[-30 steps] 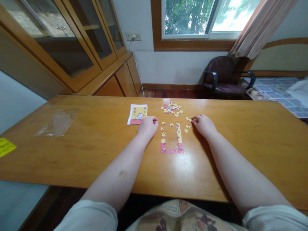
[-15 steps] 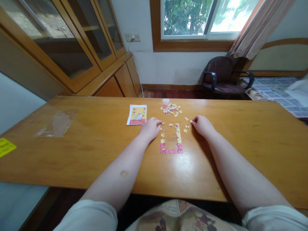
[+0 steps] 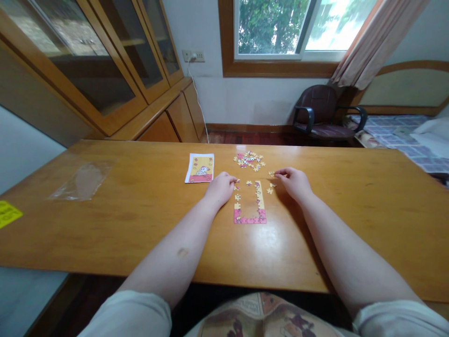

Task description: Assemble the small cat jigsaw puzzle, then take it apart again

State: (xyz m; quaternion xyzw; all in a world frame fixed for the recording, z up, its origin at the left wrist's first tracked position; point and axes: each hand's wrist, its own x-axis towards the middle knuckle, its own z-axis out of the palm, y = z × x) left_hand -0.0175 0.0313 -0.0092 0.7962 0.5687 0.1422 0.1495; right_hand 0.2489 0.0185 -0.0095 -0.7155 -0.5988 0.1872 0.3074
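My left hand (image 3: 220, 189) is closed, thumb and forefinger pinching a small puzzle piece (image 3: 237, 180) at the top of the frame's left side. The partly joined puzzle frame (image 3: 249, 220) has a pink bottom row and yellow sides. A single loose piece (image 3: 249, 183) lies between the tops of the two sides. To the right, my right hand (image 3: 295, 181) has its fingertips pressed together beside a yellow puzzle piece (image 3: 271, 173); the piece in its grip is mostly hidden. Two more yellow pieces (image 3: 270, 191) lie just below those fingers.
A pile of loose pieces (image 3: 248, 159) lies beyond the frame. The picture card (image 3: 199, 168) is left of it, and a clear plastic bag (image 3: 82, 181) lies farther left on the wooden table (image 3: 157, 206). Behind stand a glass-door cabinet (image 3: 115, 51) and an armchair (image 3: 317, 112).
My right hand has moved slightly left, toward the loose yellow pieces, and the piece seen at its fingertips is now mostly hidden. My left hand stays at the same piece.
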